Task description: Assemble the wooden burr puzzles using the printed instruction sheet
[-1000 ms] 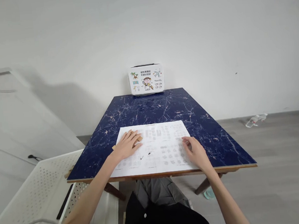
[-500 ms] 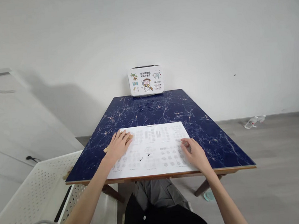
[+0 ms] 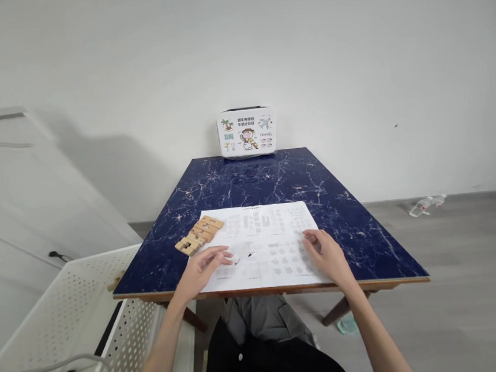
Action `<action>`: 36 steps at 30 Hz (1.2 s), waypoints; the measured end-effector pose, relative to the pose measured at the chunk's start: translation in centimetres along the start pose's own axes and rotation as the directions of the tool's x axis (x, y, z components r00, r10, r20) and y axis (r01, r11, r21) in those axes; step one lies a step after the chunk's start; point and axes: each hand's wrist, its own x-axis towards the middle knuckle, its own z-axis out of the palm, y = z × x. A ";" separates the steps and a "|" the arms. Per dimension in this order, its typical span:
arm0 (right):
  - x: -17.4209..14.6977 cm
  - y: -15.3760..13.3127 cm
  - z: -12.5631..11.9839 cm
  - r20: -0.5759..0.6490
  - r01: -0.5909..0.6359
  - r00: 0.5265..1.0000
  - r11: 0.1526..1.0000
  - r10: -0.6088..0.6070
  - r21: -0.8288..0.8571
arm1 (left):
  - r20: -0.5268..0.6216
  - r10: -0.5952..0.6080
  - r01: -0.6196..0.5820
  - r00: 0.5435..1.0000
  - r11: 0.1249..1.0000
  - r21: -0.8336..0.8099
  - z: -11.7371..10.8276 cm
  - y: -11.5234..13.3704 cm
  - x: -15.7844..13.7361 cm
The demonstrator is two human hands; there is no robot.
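Note:
A printed sheet of paper point(image 3: 256, 237) with rows of faint diagrams lies at the near edge of the blue marbled table point(image 3: 251, 180). Several notched wooden pieces point(image 3: 200, 235) lie side by side in a slanted row over the sheet's left edge. Just below them, my left hand point(image 3: 203, 269) is over the sheet's lower left, fingers loosely bent and apart, nothing in them. My right hand point(image 3: 327, 255) rests at the sheet's right edge, its fingers curved and apart, also without an object. Two small black marks or bits point(image 3: 249, 255) show mid-sheet; I cannot tell which.
A white carton point(image 3: 247, 133) with cartoon prints stands at the table's far edge against the wall. Left of the table is a white perforated rack point(image 3: 78, 282) with a grey cable point(image 3: 42, 369). A clear plastic bottle point(image 3: 423, 205) lies on the floor at right.
My left hand has lifted off the wooden pieces and moved toward me, uncovering them. My right hand has stayed at the sheet's right edge. The view has shifted slightly.

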 end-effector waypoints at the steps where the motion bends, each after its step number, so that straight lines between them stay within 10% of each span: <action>1: 0.0 0.0 0.0 0.003 -0.001 1.000 1.000 0.001 0.004 | -0.031 -0.006 0.005 1.000 1.000 -0.031 -0.1 0.0 0.0; 36: -0.1 -0.7 -0.4 0.035 -0.051 0.998 0.998 0.049 0.046 | -0.149 -0.008 0.007 0.989 1.000 -0.012 0.1 -0.6 0.3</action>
